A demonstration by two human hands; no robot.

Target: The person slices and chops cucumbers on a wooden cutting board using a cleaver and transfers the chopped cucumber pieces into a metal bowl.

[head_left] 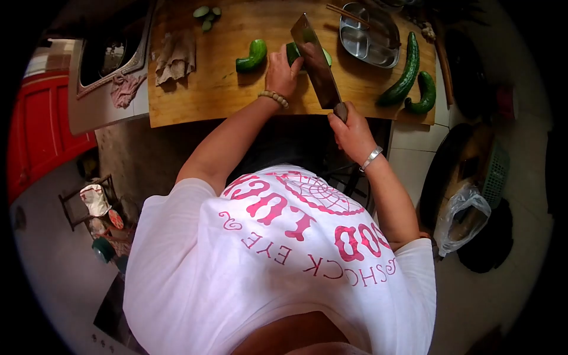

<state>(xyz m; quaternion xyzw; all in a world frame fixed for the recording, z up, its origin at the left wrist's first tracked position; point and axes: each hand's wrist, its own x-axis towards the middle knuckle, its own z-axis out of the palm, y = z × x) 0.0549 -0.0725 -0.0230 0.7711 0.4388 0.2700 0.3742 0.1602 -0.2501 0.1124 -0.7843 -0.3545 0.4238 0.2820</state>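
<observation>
Left of the divided steel tray (384,57), our left hand (281,74) grips a dark-green cucumber piece (292,52), right hand (354,132) clenching a broad metal cleaver (318,64); should the piece roll, we risk cuts.

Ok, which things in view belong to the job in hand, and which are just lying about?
Belongs, or likely does:
- cleaver in the right hand
- cucumber piece at the left hand
- wooden board
- long cucumber and curved cucumber, probably waiting
- metal tray, perhaps

Apparently just lying about:
- brown cloth
- pink cloth by the sink
- plastic bag
</observation>
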